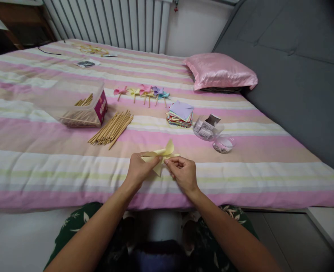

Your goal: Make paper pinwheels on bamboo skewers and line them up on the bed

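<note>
Step in hand: you look to be partway through folding a pale yellow paper [161, 155] into a pinwheel head, judging by the curled flap standing up at its top.
Left hand [140, 170]: your fingers are pinching the left side of the paper, thumb on top, holding it just above the bed [42, 166].
Right hand [182, 173]: your fingers are curled together, pinching the paper's right edge near its middle.
Where the paper is: between both hands, at the near edge of the striped bedspread, right in front of you.
Next move, as a judgement: bring the remaining corners to the centre and keep them pinned; a loose pinch would let the flaps spring open.
Around you: a bundle of wooden sticks [111, 128], a clear box [80, 104] with more sticks, a row of finished pinwheels [142, 91], a stack of coloured paper [180, 114], a small clear dish [223, 143], a pink pillow [220, 71].
Writing: the box carries a magenta label, too small to read.
</note>
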`<state>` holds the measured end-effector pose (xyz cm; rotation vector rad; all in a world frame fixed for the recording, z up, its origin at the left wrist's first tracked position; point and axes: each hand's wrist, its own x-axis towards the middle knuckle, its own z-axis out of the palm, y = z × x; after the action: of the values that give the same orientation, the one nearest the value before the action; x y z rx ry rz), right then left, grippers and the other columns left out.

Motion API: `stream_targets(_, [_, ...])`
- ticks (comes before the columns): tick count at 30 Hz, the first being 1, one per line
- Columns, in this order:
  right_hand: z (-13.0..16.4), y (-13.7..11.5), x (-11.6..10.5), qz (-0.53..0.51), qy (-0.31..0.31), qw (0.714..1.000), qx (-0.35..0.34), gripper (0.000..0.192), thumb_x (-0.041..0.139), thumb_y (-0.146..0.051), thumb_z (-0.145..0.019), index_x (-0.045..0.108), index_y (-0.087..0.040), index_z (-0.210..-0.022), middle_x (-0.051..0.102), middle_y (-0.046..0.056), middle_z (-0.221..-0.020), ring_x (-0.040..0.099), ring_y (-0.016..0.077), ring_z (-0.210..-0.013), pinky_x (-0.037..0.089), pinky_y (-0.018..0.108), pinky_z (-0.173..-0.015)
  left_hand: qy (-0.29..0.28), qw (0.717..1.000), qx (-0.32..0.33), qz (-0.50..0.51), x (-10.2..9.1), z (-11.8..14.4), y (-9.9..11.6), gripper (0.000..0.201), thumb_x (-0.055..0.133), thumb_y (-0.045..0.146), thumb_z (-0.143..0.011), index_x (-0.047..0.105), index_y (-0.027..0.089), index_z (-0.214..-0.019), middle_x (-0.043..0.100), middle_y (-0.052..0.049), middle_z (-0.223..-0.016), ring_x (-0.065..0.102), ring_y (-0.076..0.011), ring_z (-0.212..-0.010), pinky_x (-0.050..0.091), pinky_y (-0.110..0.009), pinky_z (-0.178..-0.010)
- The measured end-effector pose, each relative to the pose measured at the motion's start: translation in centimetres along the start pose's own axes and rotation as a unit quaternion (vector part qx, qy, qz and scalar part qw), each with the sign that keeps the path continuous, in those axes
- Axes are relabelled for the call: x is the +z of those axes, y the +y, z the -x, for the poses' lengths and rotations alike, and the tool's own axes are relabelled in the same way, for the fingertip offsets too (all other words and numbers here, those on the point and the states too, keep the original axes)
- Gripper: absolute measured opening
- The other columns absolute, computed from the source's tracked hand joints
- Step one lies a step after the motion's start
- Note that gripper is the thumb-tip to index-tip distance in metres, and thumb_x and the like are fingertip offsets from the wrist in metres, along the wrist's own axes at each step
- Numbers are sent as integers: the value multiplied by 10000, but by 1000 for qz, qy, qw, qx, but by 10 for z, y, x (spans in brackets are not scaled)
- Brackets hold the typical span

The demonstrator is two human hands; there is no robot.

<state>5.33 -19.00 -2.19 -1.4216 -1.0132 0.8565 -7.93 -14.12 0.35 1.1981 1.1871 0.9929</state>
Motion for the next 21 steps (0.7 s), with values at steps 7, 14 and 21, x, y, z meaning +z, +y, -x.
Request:
stream_targets(7, [-3,3,-3,7,-19,1000,-8,241,673,-403,-708,696,-164,-693,521,-30,-440,414,78,-381,329,205,-382,-3,999,7,-37,-2,-1,-2,135,742,282,-594,737,172,-671,699,-57,-672,629,-214,-664,458,-277,-577])
stream_targets(14, [-3,2,-4,31,-29,999,-27,251,670,-414,-715,707,-166,-713,633,23,-592,493,106,-490,392,232,-475,-4,1000,-4,11,0,0,0,128,750,262,-574,702,155,-624,669,-27,-627,593,-164,-599,435,-248,-558])
stream_targets(21, [-2,-5,-5,80,53,992,-86,281,702,-419,-671,621,-173,-782,464,-54,-545,395,88,-486,346,222,-479,13,991,-94,98,1,-1,2,254,791,257,-501,677,116,-679,654,-14,-629,554,-128,-548,403,-223,-518])
